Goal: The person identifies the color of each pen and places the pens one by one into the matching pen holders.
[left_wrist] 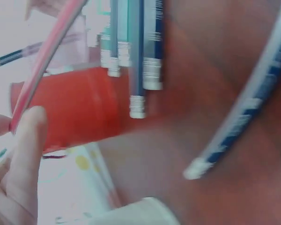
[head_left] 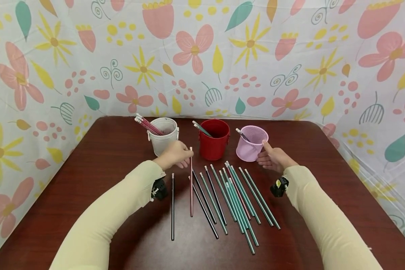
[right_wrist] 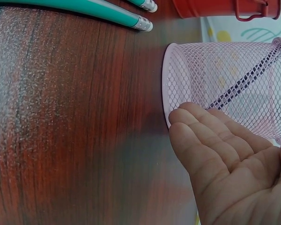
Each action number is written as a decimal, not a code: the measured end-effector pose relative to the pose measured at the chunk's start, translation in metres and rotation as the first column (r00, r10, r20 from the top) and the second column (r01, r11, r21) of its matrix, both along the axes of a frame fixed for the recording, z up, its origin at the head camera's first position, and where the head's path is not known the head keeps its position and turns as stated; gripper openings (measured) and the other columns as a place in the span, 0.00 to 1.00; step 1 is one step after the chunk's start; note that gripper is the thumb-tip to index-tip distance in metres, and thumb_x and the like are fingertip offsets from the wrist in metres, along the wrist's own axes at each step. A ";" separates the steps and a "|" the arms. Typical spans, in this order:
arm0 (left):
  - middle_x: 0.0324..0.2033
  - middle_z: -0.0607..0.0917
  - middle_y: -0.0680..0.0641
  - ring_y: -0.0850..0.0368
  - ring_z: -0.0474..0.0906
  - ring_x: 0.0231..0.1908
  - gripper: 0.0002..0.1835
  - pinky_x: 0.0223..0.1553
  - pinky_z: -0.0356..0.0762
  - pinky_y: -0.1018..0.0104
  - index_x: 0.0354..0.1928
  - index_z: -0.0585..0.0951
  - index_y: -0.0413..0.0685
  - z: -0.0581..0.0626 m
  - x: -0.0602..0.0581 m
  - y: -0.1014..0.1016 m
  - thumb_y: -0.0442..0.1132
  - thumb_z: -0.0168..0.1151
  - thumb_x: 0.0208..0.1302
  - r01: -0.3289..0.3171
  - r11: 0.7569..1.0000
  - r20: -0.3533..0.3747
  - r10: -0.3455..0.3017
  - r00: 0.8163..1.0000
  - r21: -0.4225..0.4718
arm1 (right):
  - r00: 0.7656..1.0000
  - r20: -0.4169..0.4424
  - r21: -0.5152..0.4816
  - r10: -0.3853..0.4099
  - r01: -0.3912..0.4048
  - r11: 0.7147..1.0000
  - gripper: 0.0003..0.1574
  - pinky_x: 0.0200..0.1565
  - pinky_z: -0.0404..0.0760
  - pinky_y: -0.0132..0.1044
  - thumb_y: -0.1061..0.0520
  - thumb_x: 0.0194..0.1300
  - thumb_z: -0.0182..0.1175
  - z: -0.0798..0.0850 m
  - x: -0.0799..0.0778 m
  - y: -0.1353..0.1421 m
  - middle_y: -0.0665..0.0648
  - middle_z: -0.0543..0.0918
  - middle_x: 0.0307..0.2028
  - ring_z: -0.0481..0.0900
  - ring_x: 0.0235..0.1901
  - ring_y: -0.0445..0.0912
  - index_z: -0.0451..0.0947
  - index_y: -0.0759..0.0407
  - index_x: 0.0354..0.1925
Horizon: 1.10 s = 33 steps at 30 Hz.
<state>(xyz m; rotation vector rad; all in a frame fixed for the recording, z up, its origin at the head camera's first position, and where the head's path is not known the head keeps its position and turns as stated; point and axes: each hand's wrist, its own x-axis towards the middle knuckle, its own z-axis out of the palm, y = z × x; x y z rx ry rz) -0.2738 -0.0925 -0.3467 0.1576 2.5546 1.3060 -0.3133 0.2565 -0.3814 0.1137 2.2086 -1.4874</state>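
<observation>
My left hand (head_left: pixel 176 153) pinches a red pencil (head_left: pixel 191 187) near its white eraser end, between thumb and fingers. The pencil points down toward the table's front; in the left wrist view the pink-red pencil (left_wrist: pixel 47 56) crosses before the red bucket. My right hand (head_left: pixel 273 155) is at the right side of a pink mesh cup (head_left: pixel 248 150), thumb at the rim and fingers lower down. In the right wrist view its fingers (right_wrist: pixel 210 136) lie nearly straight against the mesh. One dark pencil (right_wrist: pixel 246 82) leans inside that cup.
A white bucket (head_left: pixel 158 146) holds several red pencils (head_left: pixel 148 124). The red bucket (head_left: pixel 213 148) holds green pencils (head_left: pixel 202 129). Across the brown table (head_left: pixel 121 243) lie several green pencils (head_left: pixel 234 198), dark pencils (head_left: pixel 173 210) and a red one. A flowered cloth (head_left: pixel 195 75) hangs behind.
</observation>
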 end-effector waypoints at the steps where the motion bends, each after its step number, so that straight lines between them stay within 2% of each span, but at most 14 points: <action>1: 0.22 0.84 0.38 0.57 0.80 0.17 0.09 0.23 0.81 0.64 0.32 0.79 0.31 0.006 0.000 -0.001 0.32 0.55 0.61 0.007 1.000 -0.033 -0.006 0.999 0.013 | 1.000 0.001 0.001 0.003 -0.003 1.000 0.57 0.50 0.78 0.38 0.29 0.71 0.25 0.000 0.000 -0.001 0.76 0.67 0.61 0.76 0.52 0.53 0.54 0.82 0.65; 5: 0.24 0.85 0.40 0.57 0.82 0.20 0.06 0.24 0.82 0.65 0.34 0.79 0.34 0.035 0.002 -0.009 0.32 0.58 0.59 0.030 1.000 -0.172 -0.029 0.985 0.004 | 1.000 0.008 0.009 0.007 -0.007 1.000 0.57 0.54 0.76 0.42 0.30 0.71 0.25 -0.001 0.000 -0.001 0.76 0.66 0.62 0.74 0.55 0.56 0.55 0.82 0.65; 10: 0.26 0.86 0.42 0.60 0.81 0.23 0.05 0.28 0.81 0.67 0.33 0.79 0.38 0.074 0.004 -0.020 0.34 0.61 0.59 0.074 0.996 -0.263 -0.083 0.961 -0.042 | 1.000 0.014 0.035 0.012 -0.013 0.999 0.55 0.59 0.71 0.48 0.32 0.72 0.24 -0.001 0.002 0.003 0.79 0.64 0.62 0.69 0.60 0.63 0.54 0.84 0.64; 13: 0.27 0.86 0.44 0.63 0.80 0.22 0.05 0.27 0.78 0.70 0.32 0.80 0.39 0.100 0.005 -0.027 0.35 0.62 0.58 0.083 0.993 -0.314 -0.104 0.944 -0.080 | 1.000 0.014 0.036 0.028 -0.028 0.999 0.56 0.60 0.69 0.50 0.32 0.72 0.24 0.001 0.003 0.004 0.79 0.63 0.62 0.67 0.61 0.64 0.53 0.84 0.64; 17: 0.26 0.86 0.47 0.64 0.80 0.20 0.05 0.25 0.76 0.74 0.32 0.80 0.40 0.131 0.008 -0.038 0.35 0.61 0.57 0.025 0.997 -0.379 -0.051 0.924 -0.074 | 0.999 0.013 0.025 0.031 -0.031 0.999 0.56 0.61 0.68 0.50 0.31 0.72 0.25 0.001 0.003 0.003 0.79 0.63 0.62 0.67 0.61 0.64 0.53 0.84 0.64; 19: 0.26 0.86 0.46 0.66 0.80 0.20 0.05 0.25 0.76 0.75 0.32 0.79 0.39 0.143 0.010 -0.044 0.35 0.60 0.57 -0.011 0.999 -0.396 -0.002 0.918 -0.030 | 0.999 0.013 0.024 0.032 -0.032 0.999 0.56 0.60 0.69 0.50 0.32 0.72 0.24 0.001 0.003 0.002 0.79 0.63 0.62 0.67 0.61 0.64 0.53 0.84 0.64; 23: 0.27 0.87 0.46 0.68 0.79 0.18 0.06 0.24 0.77 0.76 0.33 0.80 0.37 0.155 0.015 -0.057 0.34 0.61 0.58 -0.098 0.994 -0.441 0.113 0.890 0.057 | 0.999 0.013 0.023 0.030 -0.031 0.999 0.55 0.59 0.71 0.49 0.32 0.72 0.24 0.001 0.002 0.001 0.79 0.65 0.61 0.71 0.59 0.62 0.53 0.84 0.64; 25: 0.27 0.87 0.47 0.71 0.77 0.17 0.06 0.23 0.74 0.77 0.33 0.80 0.37 0.157 0.016 -0.064 0.35 0.62 0.57 -0.150 0.987 -0.480 0.162 0.862 0.062 | 1.000 0.012 0.020 0.024 -0.024 1.000 0.56 0.58 0.72 0.48 0.31 0.72 0.24 0.001 0.001 0.001 0.78 0.66 0.61 0.73 0.56 0.59 0.54 0.84 0.64; 28: 0.25 0.87 0.50 0.74 0.77 0.17 0.07 0.21 0.73 0.78 0.33 0.80 0.37 0.156 0.017 -0.075 0.36 0.61 0.57 -0.230 0.970 -0.512 0.236 0.826 0.076 | 1.000 0.012 0.020 0.022 -0.023 1.000 0.56 0.58 0.72 0.47 0.31 0.72 0.24 0.002 0.000 0.000 0.77 0.66 0.61 0.74 0.55 0.57 0.54 0.84 0.64; 30: 0.24 0.86 0.53 0.74 0.76 0.17 0.07 0.20 0.73 0.79 0.33 0.79 0.38 0.153 0.017 -0.083 0.36 0.60 0.57 -0.282 0.955 -0.508 0.291 0.811 0.096 | 1.000 0.013 0.022 0.025 -0.026 0.999 0.56 0.58 0.72 0.47 0.31 0.72 0.24 0.002 -0.001 0.001 0.77 0.66 0.61 0.73 0.56 0.58 0.54 0.83 0.64; 33: 0.22 0.83 0.60 0.73 0.77 0.17 0.07 0.21 0.75 0.78 0.35 0.79 0.39 0.148 0.016 -0.093 0.36 0.60 0.58 -0.323 0.935 -0.494 0.350 0.796 0.143 | 1.000 0.011 0.020 0.026 -0.026 0.999 0.56 0.60 0.70 0.49 0.31 0.72 0.23 0.003 -0.002 0.002 0.79 0.63 0.62 0.70 0.59 0.61 0.53 0.84 0.65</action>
